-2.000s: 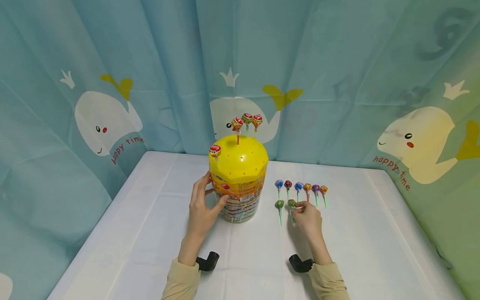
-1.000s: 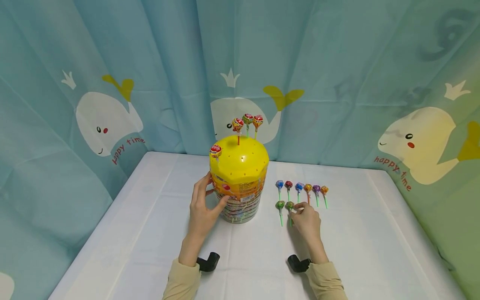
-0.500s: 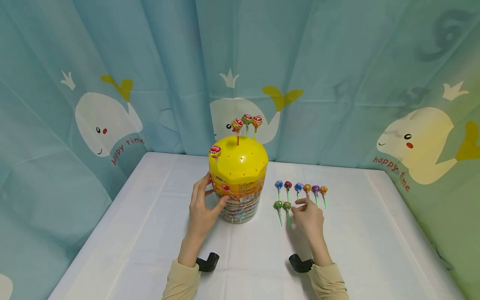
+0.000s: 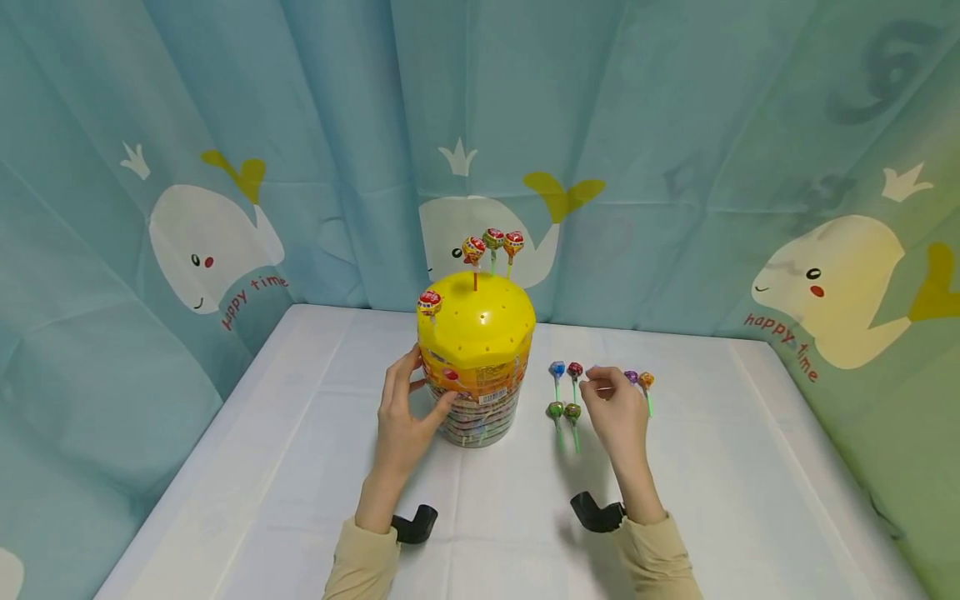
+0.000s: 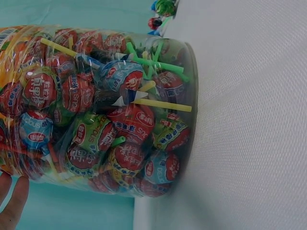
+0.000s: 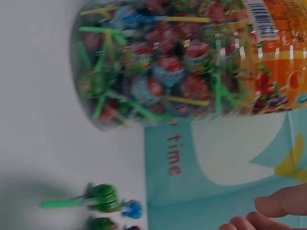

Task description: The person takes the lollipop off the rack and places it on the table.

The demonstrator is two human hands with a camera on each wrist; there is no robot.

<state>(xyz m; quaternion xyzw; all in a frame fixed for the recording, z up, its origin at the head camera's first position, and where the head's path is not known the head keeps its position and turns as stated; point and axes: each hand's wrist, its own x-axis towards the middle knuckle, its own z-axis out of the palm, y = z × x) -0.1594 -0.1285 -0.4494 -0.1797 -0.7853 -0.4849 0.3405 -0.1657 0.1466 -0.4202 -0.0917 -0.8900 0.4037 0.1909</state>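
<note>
My left hand point(image 4: 405, 421) grips the side of a candy jar point(image 4: 483, 400), fingers round its far left and thumb at the front. Through the jar's clear wall in the left wrist view, many wrapped lollipops show. Four-odd lollipops aside, its yellow domed lid point(image 4: 483, 321) is dotted with small holes. My right hand point(image 4: 617, 408), fingers loosely bent, hovers over the back row of lollipops and covers some of them. In the right wrist view a gap separates thumb point(image 6: 283, 200) and fingers. Two green lollipops, one left point(image 4: 555, 411) and one right point(image 4: 573, 412), lie side by side in front.
Blue point(image 4: 557, 368), dark red point(image 4: 574, 371), purple point(image 4: 631, 378) and orange point(image 4: 647, 381) lollipops lie in the back row. Several lollipops, including a red-and-yellow one point(image 4: 430, 303), stand in the lid. A blue whale-print curtain point(image 4: 337, 125) hangs behind the white table point(image 4: 285, 467).
My right hand has let go of the right green lollipop, now lying nearer the other green one, and has moved up and back over the rear row. My left hand stays on the jar.
</note>
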